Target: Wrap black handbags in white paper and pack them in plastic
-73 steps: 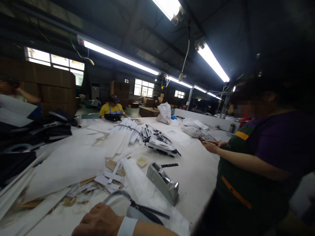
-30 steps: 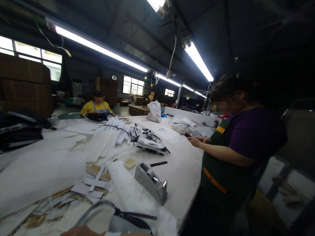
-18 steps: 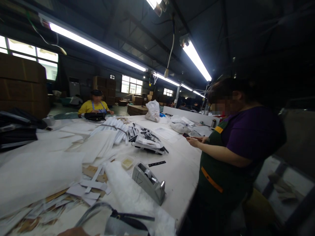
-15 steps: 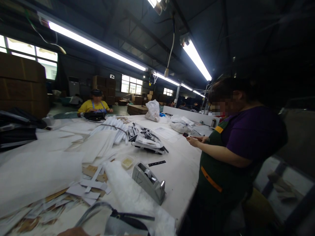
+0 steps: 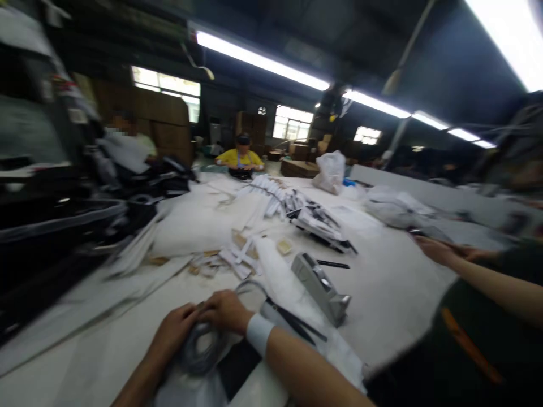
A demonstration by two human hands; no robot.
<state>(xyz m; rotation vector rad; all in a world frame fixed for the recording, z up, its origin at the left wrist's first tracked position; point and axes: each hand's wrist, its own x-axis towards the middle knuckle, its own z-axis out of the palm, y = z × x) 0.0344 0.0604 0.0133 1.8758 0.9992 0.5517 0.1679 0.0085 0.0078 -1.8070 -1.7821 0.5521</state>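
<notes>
My left hand (image 5: 177, 325) and my right hand (image 5: 227, 311) meet over the near part of the table, fingers bent and pressed together. What they pinch is blurred and partly hidden by the fingers. Just below them lies a dark grey ring-shaped coil (image 5: 199, 350), resting on light grey material. A white band (image 5: 259, 334) circles my right wrist. Beside that wrist is a grey bag-like piece (image 5: 280, 317) with black straps. Beyond it a grey tape dispenser (image 5: 320, 288) stands on white sheeting.
White sheets (image 5: 190, 226) and paper scraps (image 5: 241, 257) cover the left and middle. A bundle of black-and-white pieces (image 5: 322, 226) lies farther back. Dark bags (image 5: 139, 209) are piled at left. A co-worker's forearms (image 5: 462, 260) reach in at right; a person in yellow (image 5: 241, 161) sits opposite.
My view has swung left and down, so the table things sit farther right in view. Both my hands now show together; earlier only part of one appeared at the bottom edge.
</notes>
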